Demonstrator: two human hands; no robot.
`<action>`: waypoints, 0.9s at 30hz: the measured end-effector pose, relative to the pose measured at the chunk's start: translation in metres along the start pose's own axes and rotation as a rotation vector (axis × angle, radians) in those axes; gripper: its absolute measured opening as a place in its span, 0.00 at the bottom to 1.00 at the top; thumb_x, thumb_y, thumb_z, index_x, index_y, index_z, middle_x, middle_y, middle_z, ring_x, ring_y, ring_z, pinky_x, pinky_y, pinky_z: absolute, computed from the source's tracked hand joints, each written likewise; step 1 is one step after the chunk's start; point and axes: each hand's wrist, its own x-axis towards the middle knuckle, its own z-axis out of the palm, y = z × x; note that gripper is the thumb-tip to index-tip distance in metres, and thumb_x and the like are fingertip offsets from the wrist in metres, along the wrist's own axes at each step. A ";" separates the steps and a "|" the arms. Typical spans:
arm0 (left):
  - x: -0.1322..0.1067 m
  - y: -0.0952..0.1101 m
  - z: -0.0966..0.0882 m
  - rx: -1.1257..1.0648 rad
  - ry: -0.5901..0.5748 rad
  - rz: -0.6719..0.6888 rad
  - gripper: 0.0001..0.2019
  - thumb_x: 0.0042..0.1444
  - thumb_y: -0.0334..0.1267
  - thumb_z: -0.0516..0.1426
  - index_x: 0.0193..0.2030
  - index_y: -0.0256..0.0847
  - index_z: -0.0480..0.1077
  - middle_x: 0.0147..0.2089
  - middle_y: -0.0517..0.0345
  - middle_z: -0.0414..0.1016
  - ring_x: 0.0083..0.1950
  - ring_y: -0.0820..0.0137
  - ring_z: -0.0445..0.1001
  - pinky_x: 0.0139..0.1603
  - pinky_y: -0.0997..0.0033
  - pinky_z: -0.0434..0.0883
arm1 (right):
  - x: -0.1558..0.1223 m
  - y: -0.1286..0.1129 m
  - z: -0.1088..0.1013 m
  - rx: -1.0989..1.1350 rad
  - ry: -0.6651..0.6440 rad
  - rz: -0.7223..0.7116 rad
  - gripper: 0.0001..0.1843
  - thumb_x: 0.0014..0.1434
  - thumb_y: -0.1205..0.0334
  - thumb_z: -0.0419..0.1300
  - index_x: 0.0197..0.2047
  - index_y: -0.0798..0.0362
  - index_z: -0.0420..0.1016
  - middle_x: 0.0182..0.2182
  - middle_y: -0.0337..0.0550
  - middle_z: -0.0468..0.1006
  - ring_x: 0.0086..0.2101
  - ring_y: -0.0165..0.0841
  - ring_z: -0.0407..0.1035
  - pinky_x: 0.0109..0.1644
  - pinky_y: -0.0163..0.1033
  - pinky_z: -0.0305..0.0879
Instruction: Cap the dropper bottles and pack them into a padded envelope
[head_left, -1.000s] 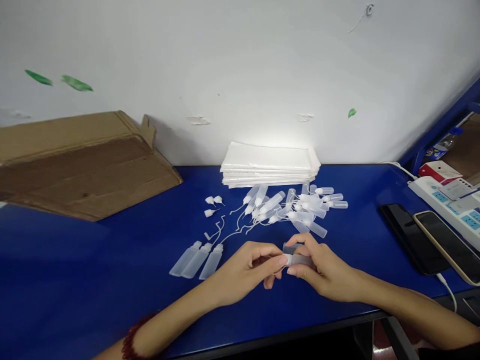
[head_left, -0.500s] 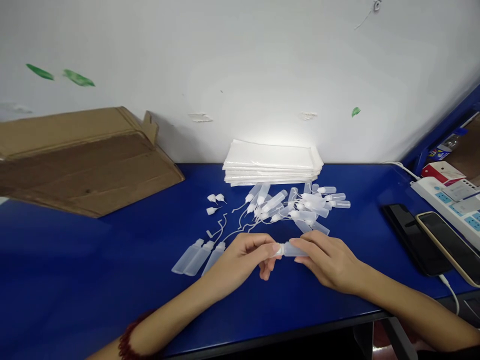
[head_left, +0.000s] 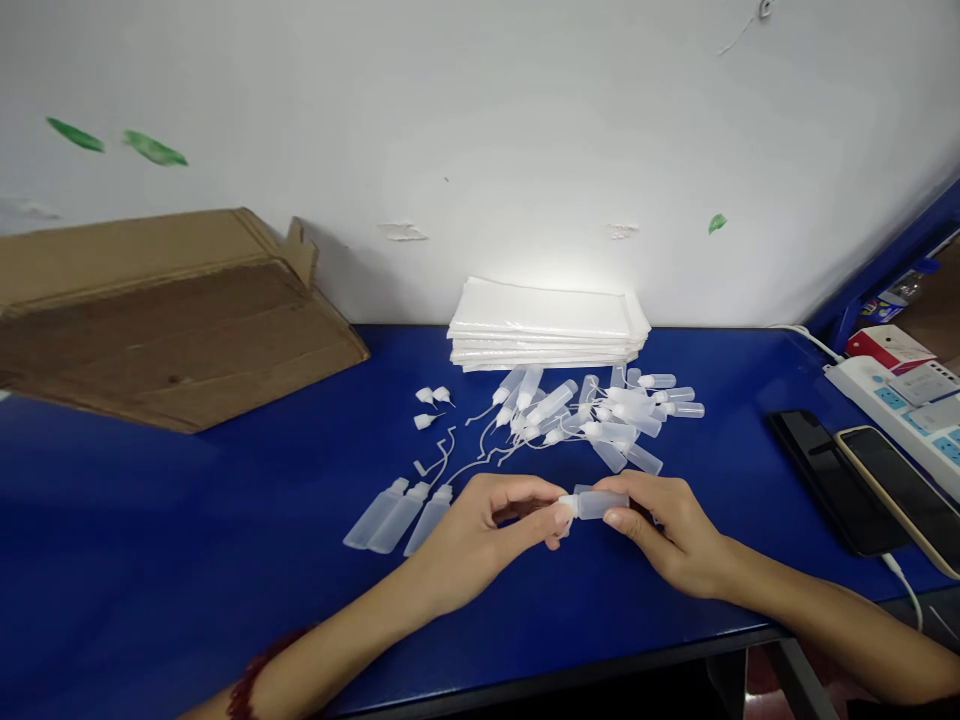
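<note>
Between my hands lies a small translucent squeeze bottle (head_left: 600, 503), held roughly level above the blue table. My left hand (head_left: 499, 535) is closed, thumb and fingers pinching the white cap (head_left: 570, 504) at the bottle's neck. My right hand (head_left: 667, 525) grips the bottle's base end between thumb and fingers. Left of my left hand, larger flat bottles (head_left: 397, 518) lie side by side, thin bent white tubes (head_left: 442, 455) near their necks. Beyond my hands is a pile of small bottles (head_left: 611, 430) with white tops and tubes. Three white needle-tip caps (head_left: 426, 408) lie apart from it.
A stack of white padded envelopes (head_left: 547, 320) stands against the wall. An opened cardboard box (head_left: 172, 330) takes up the back left. Two phones (head_left: 825, 480) and a power strip (head_left: 892, 400) with cables are at right.
My right hand's grip has shifted toward the bottle's base, so more of its body shows. My left fingers have changed position at the cap. The camera view has moved slightly.
</note>
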 end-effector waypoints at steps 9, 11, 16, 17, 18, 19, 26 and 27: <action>0.004 -0.002 -0.001 -0.154 -0.092 -0.086 0.20 0.59 0.52 0.54 0.29 0.37 0.75 0.26 0.58 0.76 0.28 0.71 0.73 0.34 0.71 0.70 | -0.003 0.005 0.004 -0.160 0.074 -0.147 0.14 0.70 0.61 0.47 0.52 0.56 0.68 0.34 0.46 0.76 0.30 0.31 0.69 0.32 0.35 0.67; 0.005 -0.003 -0.001 -0.183 -0.129 -0.136 0.20 0.58 0.53 0.56 0.30 0.37 0.76 0.24 0.59 0.74 0.24 0.74 0.71 0.29 0.74 0.69 | -0.004 0.009 0.006 -0.267 0.125 -0.214 0.14 0.70 0.62 0.47 0.54 0.56 0.66 0.36 0.49 0.77 0.30 0.32 0.70 0.30 0.36 0.68; 0.004 -0.003 -0.004 -0.256 -0.133 -0.170 0.21 0.55 0.53 0.59 0.23 0.36 0.75 0.17 0.62 0.70 0.14 0.80 0.62 0.18 0.78 0.61 | -0.003 0.010 0.004 -0.359 0.182 -0.250 0.14 0.69 0.64 0.47 0.55 0.56 0.64 0.36 0.50 0.77 0.29 0.33 0.70 0.28 0.36 0.68; 0.003 -0.002 -0.005 -0.266 -0.112 -0.158 0.21 0.54 0.53 0.60 0.22 0.36 0.75 0.16 0.62 0.70 0.13 0.80 0.62 0.16 0.79 0.60 | -0.002 0.009 0.004 -0.354 0.184 -0.249 0.14 0.69 0.64 0.47 0.55 0.56 0.64 0.36 0.49 0.77 0.29 0.33 0.70 0.28 0.36 0.68; 0.002 -0.002 -0.006 -0.264 -0.087 -0.141 0.21 0.54 0.53 0.60 0.22 0.36 0.75 0.16 0.62 0.70 0.13 0.80 0.62 0.16 0.79 0.60 | -0.002 0.009 0.004 -0.349 0.182 -0.244 0.14 0.69 0.64 0.47 0.55 0.56 0.64 0.36 0.49 0.77 0.29 0.33 0.70 0.27 0.36 0.68; 0.001 -0.001 -0.007 -0.249 -0.064 -0.122 0.20 0.53 0.53 0.61 0.22 0.37 0.75 0.16 0.61 0.71 0.13 0.80 0.63 0.16 0.79 0.60 | -0.002 0.009 0.004 -0.347 0.177 -0.240 0.14 0.69 0.63 0.47 0.55 0.56 0.64 0.36 0.49 0.77 0.28 0.33 0.70 0.27 0.36 0.68; -0.001 0.000 -0.010 -0.048 -0.122 -0.224 0.25 0.57 0.56 0.56 0.21 0.36 0.71 0.17 0.59 0.72 0.14 0.77 0.68 0.17 0.79 0.59 | -0.003 0.005 0.005 -0.488 0.175 -0.376 0.14 0.68 0.67 0.47 0.56 0.59 0.62 0.35 0.51 0.77 0.30 0.35 0.71 0.29 0.36 0.69; 0.000 0.000 -0.009 -0.031 -0.147 -0.210 0.24 0.58 0.56 0.55 0.23 0.36 0.72 0.19 0.59 0.73 0.17 0.76 0.70 0.19 0.79 0.61 | -0.003 0.005 0.006 -0.497 0.167 -0.401 0.15 0.68 0.67 0.47 0.56 0.59 0.62 0.35 0.51 0.77 0.30 0.35 0.71 0.29 0.36 0.69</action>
